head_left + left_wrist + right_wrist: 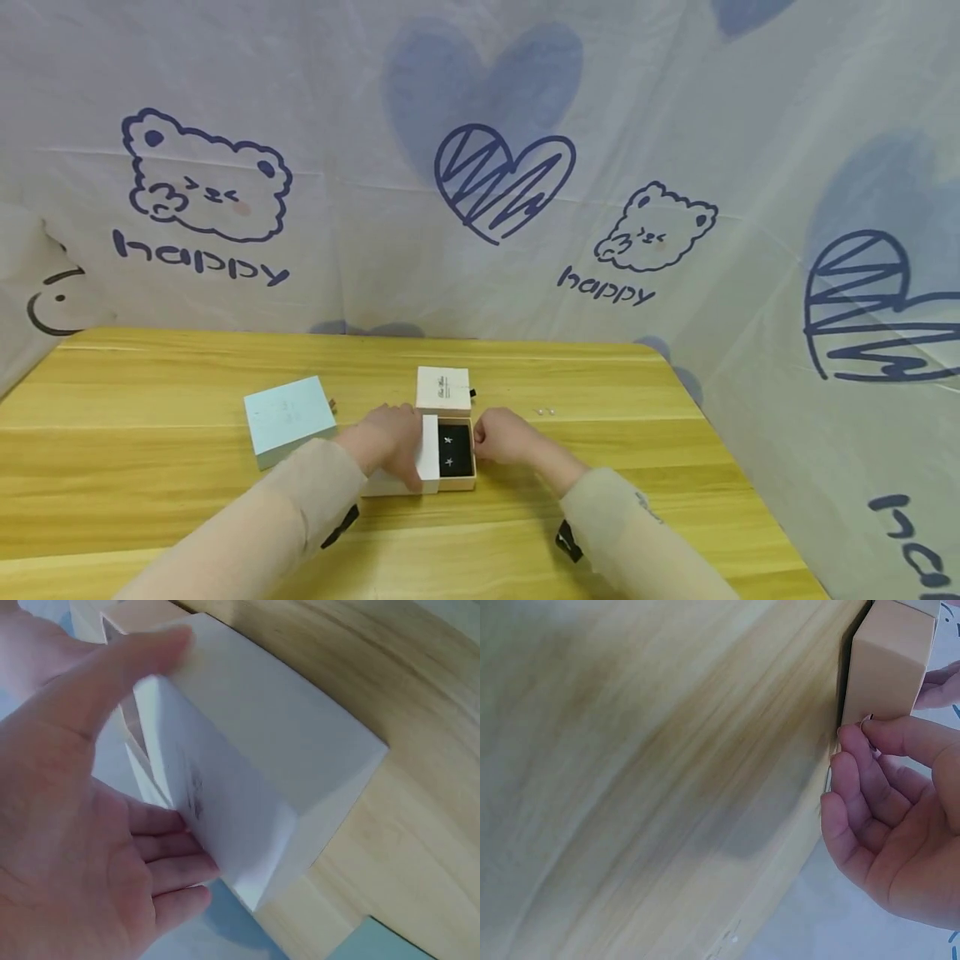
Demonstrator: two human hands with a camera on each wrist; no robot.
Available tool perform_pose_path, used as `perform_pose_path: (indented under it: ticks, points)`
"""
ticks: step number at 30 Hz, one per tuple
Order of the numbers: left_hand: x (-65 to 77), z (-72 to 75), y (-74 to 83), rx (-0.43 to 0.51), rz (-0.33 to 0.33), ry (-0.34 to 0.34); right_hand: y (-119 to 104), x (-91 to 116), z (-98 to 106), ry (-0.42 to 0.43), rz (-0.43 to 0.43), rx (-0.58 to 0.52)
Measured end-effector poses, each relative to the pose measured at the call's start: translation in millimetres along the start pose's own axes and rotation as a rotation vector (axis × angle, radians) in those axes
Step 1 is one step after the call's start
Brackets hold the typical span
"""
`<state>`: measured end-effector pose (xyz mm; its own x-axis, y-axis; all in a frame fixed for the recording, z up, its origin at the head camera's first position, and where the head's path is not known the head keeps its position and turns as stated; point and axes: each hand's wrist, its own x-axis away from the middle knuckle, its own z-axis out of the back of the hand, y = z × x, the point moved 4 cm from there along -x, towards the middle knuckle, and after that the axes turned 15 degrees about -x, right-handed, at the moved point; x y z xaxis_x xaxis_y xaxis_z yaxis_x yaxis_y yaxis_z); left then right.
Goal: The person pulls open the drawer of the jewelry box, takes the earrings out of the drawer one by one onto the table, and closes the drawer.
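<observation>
A white jewelry box sleeve [430, 450] lies on the table with its beige drawer [476, 482] partly out to the right. Inside the drawer, a black insert [466, 446] bears two star-shaped earrings [448, 440]. My left hand [390, 437] grips the sleeve, its thumb [161, 651] over the top face and its other fingers along the printed side. At the drawer's outer end, my right hand [504, 435] pinches a small pull tab [867, 720] between thumb and forefinger. Most of that tab is hidden by the fingertips.
Just behind the sleeve stands a cream box [441, 385] with a black tab. A light blue box [288, 412] sits to the left, near my left forearm. Two tiny earrings [546, 412] lie on the wooden table [600, 383] to the right. A printed cloth [360, 167] hangs behind.
</observation>
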<state>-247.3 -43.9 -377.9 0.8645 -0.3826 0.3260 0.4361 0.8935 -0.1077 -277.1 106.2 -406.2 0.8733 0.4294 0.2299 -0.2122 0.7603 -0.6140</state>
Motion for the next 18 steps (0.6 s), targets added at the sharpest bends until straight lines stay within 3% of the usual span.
perform_pose_path:
  ticks: [11, 18]
  points:
    - [-1.2, -3.1, 5.8, 0.061, 0.058, 0.037, 0.4, 3.8, 3.9, 0.01, 0.002, 0.008]
    - [-2.9, -7.1, 8.7, 0.028, 0.106, 0.072, 1.7, 5.1, 5.6, 0.015, 0.016, 0.038]
